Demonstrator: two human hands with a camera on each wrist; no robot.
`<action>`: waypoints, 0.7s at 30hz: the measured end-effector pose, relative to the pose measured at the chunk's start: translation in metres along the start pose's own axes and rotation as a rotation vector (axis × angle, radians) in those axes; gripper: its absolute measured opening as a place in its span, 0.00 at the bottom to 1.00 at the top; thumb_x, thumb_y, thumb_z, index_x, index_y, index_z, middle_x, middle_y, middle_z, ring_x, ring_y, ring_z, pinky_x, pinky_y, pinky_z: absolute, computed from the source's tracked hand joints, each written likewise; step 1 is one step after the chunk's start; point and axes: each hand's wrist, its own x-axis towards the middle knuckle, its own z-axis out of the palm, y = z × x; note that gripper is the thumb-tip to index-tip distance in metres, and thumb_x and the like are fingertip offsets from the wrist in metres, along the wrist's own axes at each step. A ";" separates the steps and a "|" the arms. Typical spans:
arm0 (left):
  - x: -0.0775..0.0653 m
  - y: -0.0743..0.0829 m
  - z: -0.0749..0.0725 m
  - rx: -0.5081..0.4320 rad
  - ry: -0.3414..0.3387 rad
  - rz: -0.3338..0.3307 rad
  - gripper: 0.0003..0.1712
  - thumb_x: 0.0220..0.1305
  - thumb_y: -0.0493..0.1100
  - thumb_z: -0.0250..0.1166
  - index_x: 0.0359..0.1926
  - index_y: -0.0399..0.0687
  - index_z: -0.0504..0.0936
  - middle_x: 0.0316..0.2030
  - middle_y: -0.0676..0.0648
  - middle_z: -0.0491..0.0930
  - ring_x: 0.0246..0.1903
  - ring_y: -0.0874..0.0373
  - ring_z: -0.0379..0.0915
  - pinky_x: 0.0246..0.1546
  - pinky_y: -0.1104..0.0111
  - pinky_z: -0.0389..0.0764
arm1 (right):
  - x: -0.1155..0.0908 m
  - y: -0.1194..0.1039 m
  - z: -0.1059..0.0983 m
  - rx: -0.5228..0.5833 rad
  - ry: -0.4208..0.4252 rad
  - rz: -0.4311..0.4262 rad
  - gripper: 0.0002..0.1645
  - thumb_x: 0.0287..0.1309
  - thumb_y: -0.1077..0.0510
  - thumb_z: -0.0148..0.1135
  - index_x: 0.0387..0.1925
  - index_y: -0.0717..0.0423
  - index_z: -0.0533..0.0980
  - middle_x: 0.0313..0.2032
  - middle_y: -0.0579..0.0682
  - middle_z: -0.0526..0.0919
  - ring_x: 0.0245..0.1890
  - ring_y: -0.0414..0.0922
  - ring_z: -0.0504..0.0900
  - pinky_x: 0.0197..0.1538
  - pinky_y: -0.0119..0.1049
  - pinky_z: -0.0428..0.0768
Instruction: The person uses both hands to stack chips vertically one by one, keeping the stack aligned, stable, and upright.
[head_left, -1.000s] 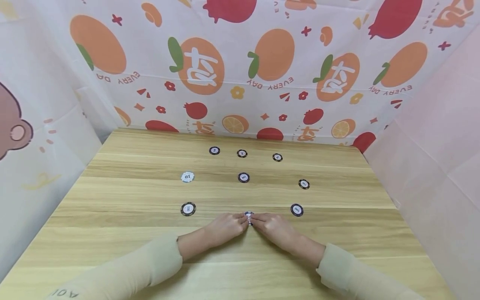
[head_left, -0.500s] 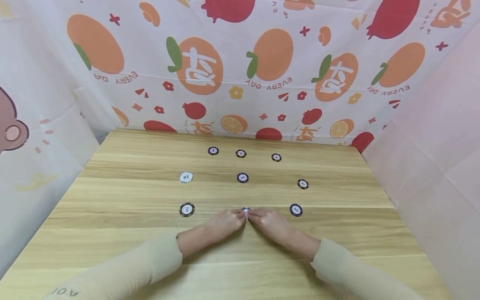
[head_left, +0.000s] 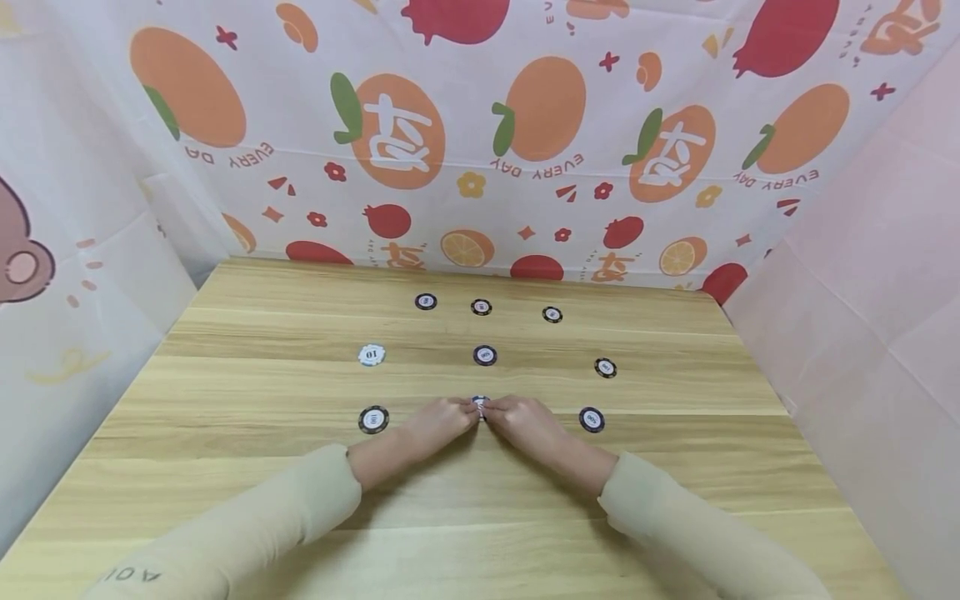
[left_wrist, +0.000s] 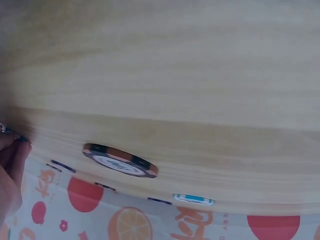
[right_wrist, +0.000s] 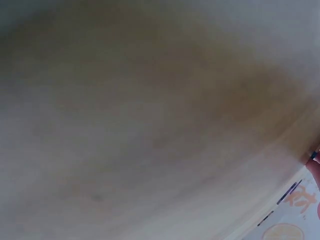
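Note:
A poker chip with a pale face and dark blue edge marks [head_left: 481, 404] lies between my two hands, near the middle of the wooden table [head_left: 450, 533]. From its left side my left hand [head_left: 441, 425] pinches it with thumb and fingertips; my right hand [head_left: 527, 427] pinches its right side. Fingers cover part of the chip. To the left rests a black 100 chip [head_left: 373, 419], large in the left wrist view. A dark purple 500 chip [head_left: 592, 419] lies to the right. Only the fingertips of the right hand [right_wrist: 314, 167] show at the right wrist view's edge.
Beyond the hands lie a light blue and white 10 chip [head_left: 371, 355], a purple 500 chip [head_left: 485, 356] and a black chip [head_left: 606, 367]. Three more dark chips, the middle one [head_left: 482, 307], line the back. A fruit-print curtain [head_left: 480, 125] hangs behind the table.
Both hands have moved the pinched chip away from me and slightly left, level with or just past the side chips. The other chips keep their places.

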 end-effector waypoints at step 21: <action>0.013 0.001 0.009 -0.580 0.154 -0.529 0.19 0.39 0.30 0.72 0.38 0.32 0.81 0.35 0.39 0.81 0.37 0.47 0.76 0.42 0.60 0.76 | 0.005 0.005 0.005 0.017 0.047 -0.007 0.09 0.48 0.63 0.67 0.35 0.56 0.83 0.36 0.48 0.84 0.34 0.41 0.82 0.37 0.27 0.77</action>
